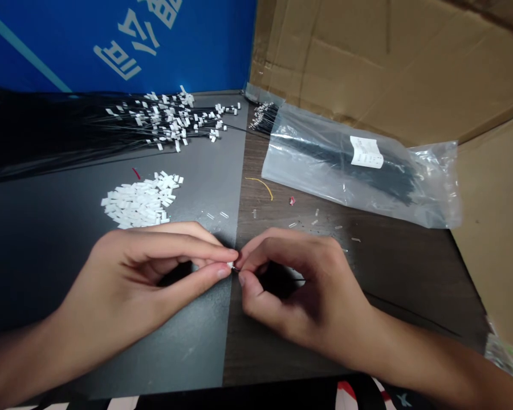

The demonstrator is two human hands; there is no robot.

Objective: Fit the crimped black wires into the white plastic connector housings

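Note:
Between the thumb and fingers of my left hand (154, 267) is pinched a small white connector housing (230, 265), mostly covered by the fingertips. My right hand (299, 285) grips a thin black wire (299, 279) close to its end, right beside the housing. The wire runs out under my right palm and trails across the table to the right. Whether its tip sits inside the housing, I cannot tell. Just beyond my left hand lies a pile of loose white connector housings (141, 199).
Black wires with white housings on their ends (175, 119) lie at the back left, before a blue panel (68, 34). A clear plastic bag (337, 182) of black wires rests at the back right, near cardboard (367, 57). A yellow wire scrap (263, 185) and clear bits lie between.

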